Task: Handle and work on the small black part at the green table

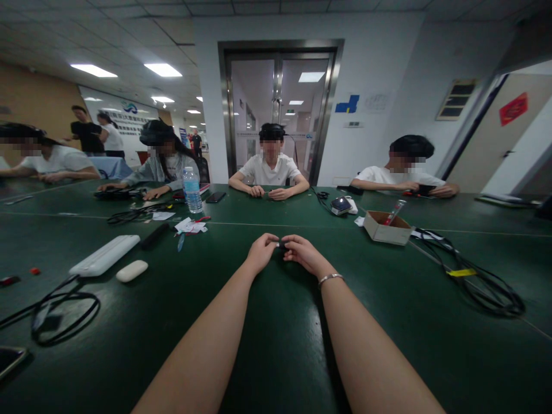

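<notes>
Both my arms stretch forward over a dark green table point(276, 333). My left hand point(261, 250) and my right hand point(302, 252) meet at the middle, fingers curled in a pinch around a small dark object point(282, 245) held between them. It is too small to name. A thin bracelet point(330, 278) sits on my right wrist.
A white power strip point(106, 255) and a white oval case point(131, 270) lie at left, beside coiled black cables point(60, 313). A cardboard box point(386, 226) and more cables point(478, 279) are at right. A water bottle point(192, 190) stands ahead. Several people sit around the table's far side.
</notes>
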### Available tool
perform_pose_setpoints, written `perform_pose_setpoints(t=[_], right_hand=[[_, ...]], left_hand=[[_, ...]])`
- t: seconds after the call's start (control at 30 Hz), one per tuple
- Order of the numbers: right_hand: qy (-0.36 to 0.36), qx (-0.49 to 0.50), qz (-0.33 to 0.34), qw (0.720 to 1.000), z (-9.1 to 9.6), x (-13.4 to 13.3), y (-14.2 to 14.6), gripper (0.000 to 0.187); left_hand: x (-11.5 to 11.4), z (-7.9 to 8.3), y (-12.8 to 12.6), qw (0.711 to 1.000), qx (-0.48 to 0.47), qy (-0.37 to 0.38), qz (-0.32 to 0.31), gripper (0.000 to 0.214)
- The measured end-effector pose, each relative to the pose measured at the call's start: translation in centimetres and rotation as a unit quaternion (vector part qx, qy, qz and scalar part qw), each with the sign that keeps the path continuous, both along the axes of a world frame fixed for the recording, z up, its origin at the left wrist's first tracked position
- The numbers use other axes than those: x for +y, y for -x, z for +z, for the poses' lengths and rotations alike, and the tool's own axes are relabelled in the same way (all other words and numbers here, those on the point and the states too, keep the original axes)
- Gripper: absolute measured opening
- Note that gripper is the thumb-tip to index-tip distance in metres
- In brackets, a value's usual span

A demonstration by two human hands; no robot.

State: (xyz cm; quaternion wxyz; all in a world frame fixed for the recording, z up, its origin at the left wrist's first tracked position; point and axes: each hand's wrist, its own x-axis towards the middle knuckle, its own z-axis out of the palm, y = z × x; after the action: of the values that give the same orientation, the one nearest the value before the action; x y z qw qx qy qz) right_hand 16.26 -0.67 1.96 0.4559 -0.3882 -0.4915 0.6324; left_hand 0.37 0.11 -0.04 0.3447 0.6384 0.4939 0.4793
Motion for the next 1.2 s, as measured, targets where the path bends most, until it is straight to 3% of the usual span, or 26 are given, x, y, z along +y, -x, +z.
perform_pose_setpoints(t=[0.17,0.33,1.2], right_hand=[[0.002,0.0,0.0,1.0,0.07,-0.04,0.05,0.015],[-0.001,0.0,-0.001,1.0,0.03,-0.05,0.0,0.015],[0.006,0.0,-0.005,1.0,0.23,-0.23,-0.03,0.015]], left_hand=[[-0.07,-0.13,0.02,1.0,0.002,0.014,-0.001,0.027],[-0.2,0.14,-0.01,1.0,0.007,-0.002,0.0,0.018],[-0.44,0.18,0.04,0.999,0.03,-0.026,0.031,0.022]])
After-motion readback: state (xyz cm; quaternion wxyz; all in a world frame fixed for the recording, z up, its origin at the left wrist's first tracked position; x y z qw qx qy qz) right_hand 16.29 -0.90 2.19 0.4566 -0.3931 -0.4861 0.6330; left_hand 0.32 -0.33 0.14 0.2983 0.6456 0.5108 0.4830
